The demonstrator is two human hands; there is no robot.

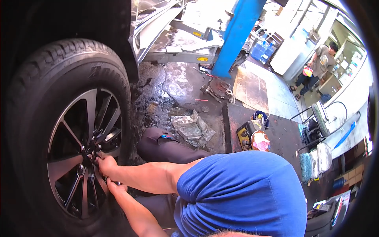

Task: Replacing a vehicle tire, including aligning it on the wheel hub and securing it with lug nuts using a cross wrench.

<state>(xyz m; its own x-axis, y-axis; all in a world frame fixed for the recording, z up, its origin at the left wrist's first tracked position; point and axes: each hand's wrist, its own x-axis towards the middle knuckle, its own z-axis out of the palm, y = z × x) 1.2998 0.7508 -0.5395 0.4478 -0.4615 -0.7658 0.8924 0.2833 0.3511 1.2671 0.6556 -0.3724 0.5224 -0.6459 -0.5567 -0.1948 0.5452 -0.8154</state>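
Observation:
A large black tyre (23, 118) on a spoked black-and-silver alloy wheel (89, 114) stands at the left, under the dark wheel arch. My right hand (106, 165) reaches to the hub, its fingertips closed together on a wheel nut that they partly cover. Other wheel nuts (81, 167) show around the dark hub centre. Just below, my left hand (116, 186) is curled beside the lower spokes. A small dark piece shows at its fingers, too small to name. My forearms come from the right, next to my bent knee (152, 144) in dark trousers.
A crumpled plastic sheet (193, 128) lies on the oily floor past my knee. Behind it are a round rusty part (219, 89) and a blue lift post (241, 35). To the right, a dark bench (276, 130) holds containers. Another person (321, 65) stands far off by a doorway.

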